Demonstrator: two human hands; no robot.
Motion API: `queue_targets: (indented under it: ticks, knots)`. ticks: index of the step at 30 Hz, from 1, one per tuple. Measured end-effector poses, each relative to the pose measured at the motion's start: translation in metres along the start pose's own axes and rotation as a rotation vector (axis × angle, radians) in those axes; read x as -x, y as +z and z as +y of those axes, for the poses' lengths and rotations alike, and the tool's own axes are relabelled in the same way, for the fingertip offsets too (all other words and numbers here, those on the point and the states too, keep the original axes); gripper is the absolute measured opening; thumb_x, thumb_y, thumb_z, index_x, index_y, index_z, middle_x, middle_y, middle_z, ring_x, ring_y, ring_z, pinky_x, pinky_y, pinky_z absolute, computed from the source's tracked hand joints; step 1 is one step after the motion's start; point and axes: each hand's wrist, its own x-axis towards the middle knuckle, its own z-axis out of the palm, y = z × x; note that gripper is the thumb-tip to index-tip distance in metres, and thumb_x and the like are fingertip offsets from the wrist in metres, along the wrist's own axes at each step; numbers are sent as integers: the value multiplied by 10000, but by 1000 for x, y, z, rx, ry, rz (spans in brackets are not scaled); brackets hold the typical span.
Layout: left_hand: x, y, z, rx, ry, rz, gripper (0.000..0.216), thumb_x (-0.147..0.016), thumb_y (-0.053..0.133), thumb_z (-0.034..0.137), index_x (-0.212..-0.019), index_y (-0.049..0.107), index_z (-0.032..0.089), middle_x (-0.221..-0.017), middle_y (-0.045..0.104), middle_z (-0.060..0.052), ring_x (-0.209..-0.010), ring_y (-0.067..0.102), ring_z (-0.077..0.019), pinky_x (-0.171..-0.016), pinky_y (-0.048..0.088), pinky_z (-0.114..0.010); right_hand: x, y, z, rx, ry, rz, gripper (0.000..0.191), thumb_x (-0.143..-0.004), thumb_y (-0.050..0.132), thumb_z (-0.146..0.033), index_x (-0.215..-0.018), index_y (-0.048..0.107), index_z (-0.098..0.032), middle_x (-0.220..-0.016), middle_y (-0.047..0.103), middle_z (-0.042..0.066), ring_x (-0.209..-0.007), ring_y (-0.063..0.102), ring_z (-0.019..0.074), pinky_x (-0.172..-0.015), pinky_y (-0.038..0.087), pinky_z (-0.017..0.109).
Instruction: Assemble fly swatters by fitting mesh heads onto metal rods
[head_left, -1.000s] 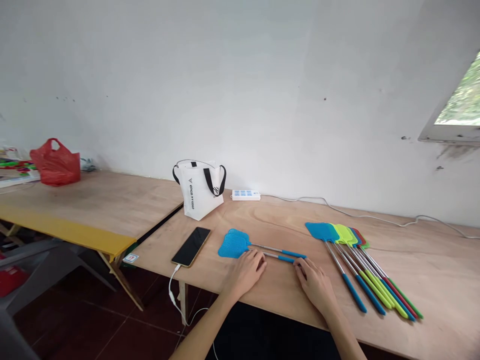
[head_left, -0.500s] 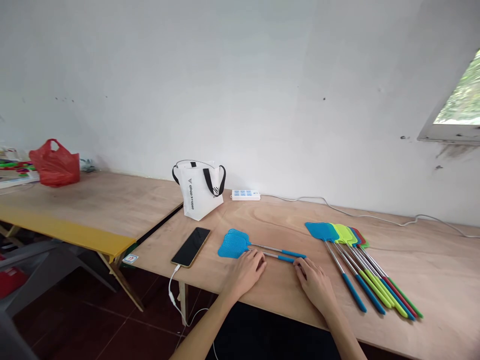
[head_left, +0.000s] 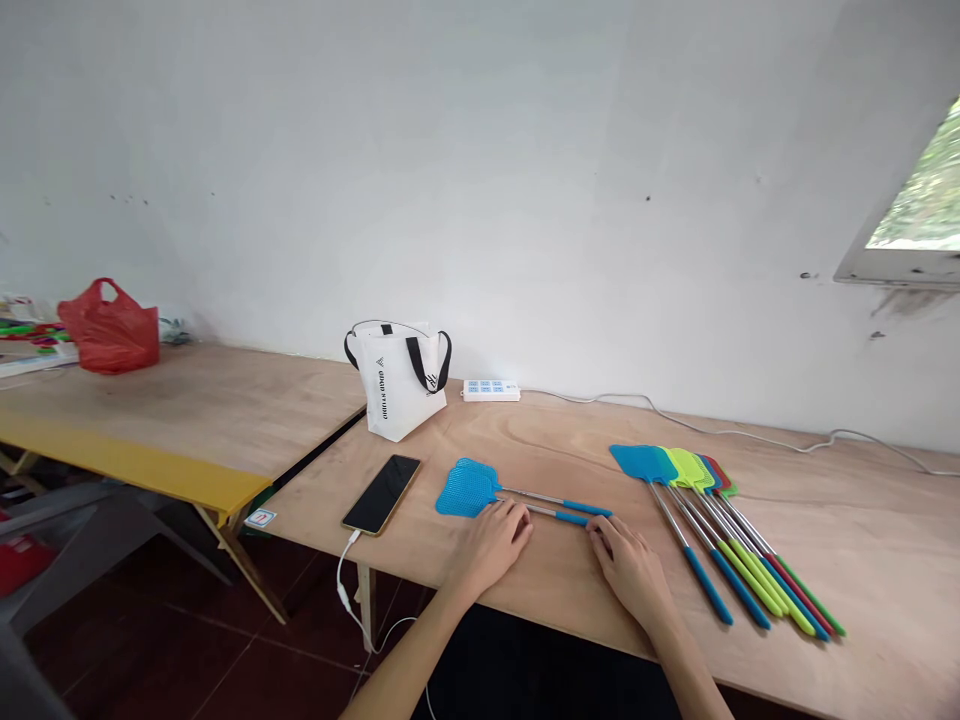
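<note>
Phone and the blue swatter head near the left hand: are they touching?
Apart. The head view shows a strip of bare tabletop between the phone and the blue swatter head.

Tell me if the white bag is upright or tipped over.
Upright: the bag stands on its base on the table, its black handles drooping over the top.
</note>
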Motion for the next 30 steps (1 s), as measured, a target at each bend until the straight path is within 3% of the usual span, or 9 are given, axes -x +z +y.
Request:
queue_targets:
  ticks: [30]
  knots:
    - [0,0,-1,8,5,17,106,-1009,523,248,-935,594,222,-989,676,-29,-959,623,-215,-844,457,-334,0,0,0,-9,-17,27,318,-1041,308,-352,-952,601,-268,-942,698,38,-868,678,212,-751,464,327]
